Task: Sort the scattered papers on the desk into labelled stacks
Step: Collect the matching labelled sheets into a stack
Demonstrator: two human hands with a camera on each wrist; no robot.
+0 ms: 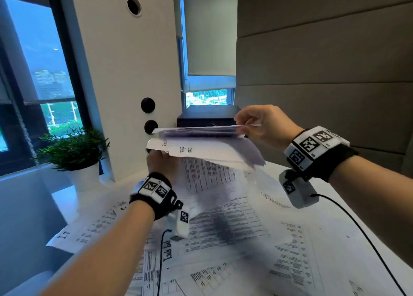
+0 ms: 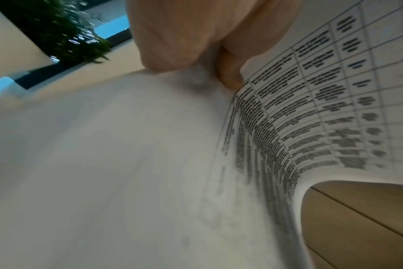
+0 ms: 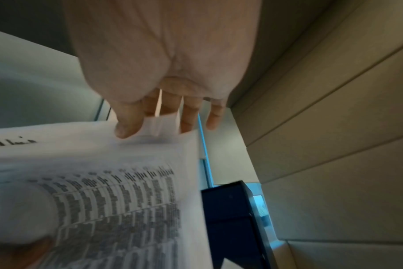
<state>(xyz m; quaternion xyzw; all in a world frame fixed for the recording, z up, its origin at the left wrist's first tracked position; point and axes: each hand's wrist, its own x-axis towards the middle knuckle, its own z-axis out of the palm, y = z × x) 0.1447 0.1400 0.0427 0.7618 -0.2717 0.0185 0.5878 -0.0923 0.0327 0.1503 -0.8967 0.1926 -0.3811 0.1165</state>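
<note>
Both my hands hold a bundle of printed sheets (image 1: 201, 146) in the air above the desk, blurred by motion. My left hand (image 1: 159, 161) grips the bundle's near-left edge from below; a sheet marked "R-H" faces me. My right hand (image 1: 263, 126) pinches the far-right corner between thumb and fingers. In the left wrist view my fingers (image 2: 230, 72) curl on a table-printed sheet (image 2: 311, 109). In the right wrist view my thumb (image 3: 129, 123) presses the top of the sheets (image 3: 117, 191). Scattered printed papers (image 1: 234, 240) cover the white desk (image 1: 67, 197), one marked "I.T" (image 1: 63, 235).
A potted green plant (image 1: 73, 148) in a white pot stands at the desk's left back corner. A dark box (image 1: 207, 117) sits at the back by the window. A white pillar (image 1: 125, 72) rises behind the desk; padded wall panels are at right. Black cables trail from both wrists.
</note>
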